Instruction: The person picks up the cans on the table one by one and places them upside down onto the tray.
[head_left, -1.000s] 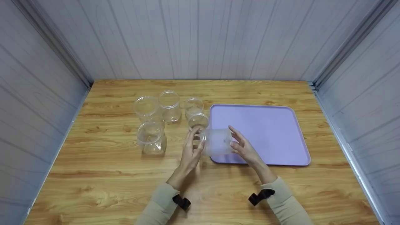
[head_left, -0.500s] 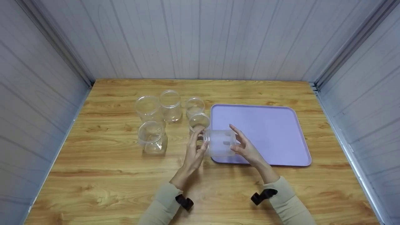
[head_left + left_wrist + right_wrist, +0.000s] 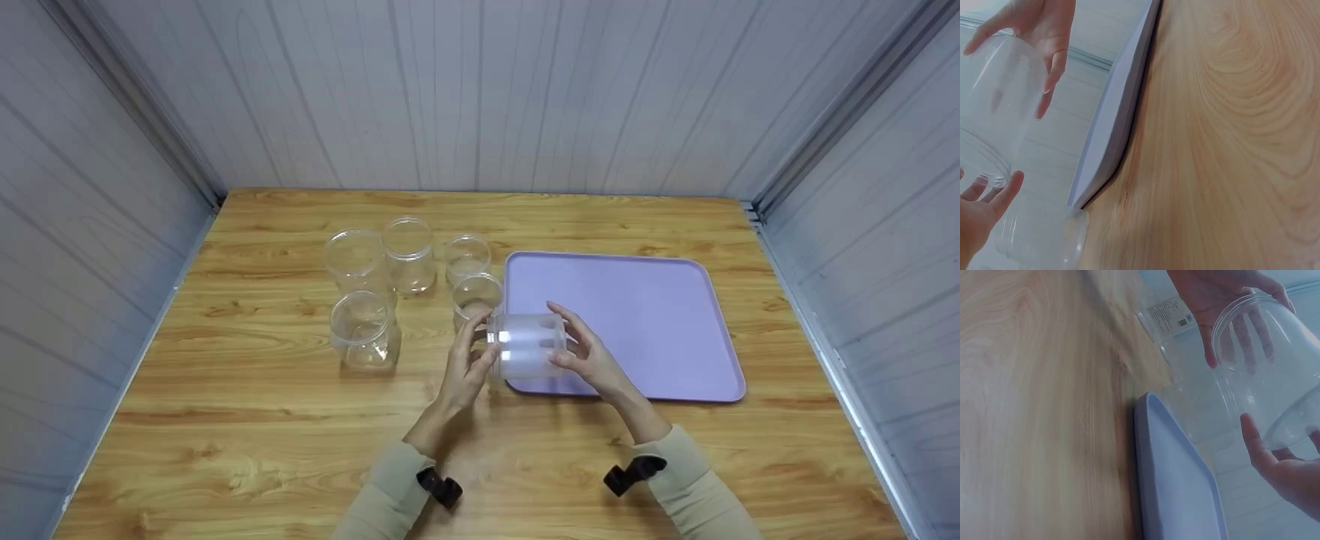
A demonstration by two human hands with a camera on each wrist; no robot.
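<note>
Over the near left corner of the purple tray (image 3: 652, 330), the person's left hand (image 3: 462, 369) and right hand (image 3: 594, 366) hold a clear jar (image 3: 523, 339) sideways, fingers clamped on both ends. On the tabletop (image 3: 262, 435) left of the tray, a square-based jar (image 3: 363, 330) stands well apart, while a short jar (image 3: 477, 289) just beside it is partly hidden by the left hand. Three upright jars (image 3: 409, 255) stand left of its far end, and a pale wall (image 3: 480, 97) rises beyond it.

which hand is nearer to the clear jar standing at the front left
Left. The left hand is to the right of the clear standing jar, gripping one end of the held jar; the right hand is farther right, over the purple tray.
</note>
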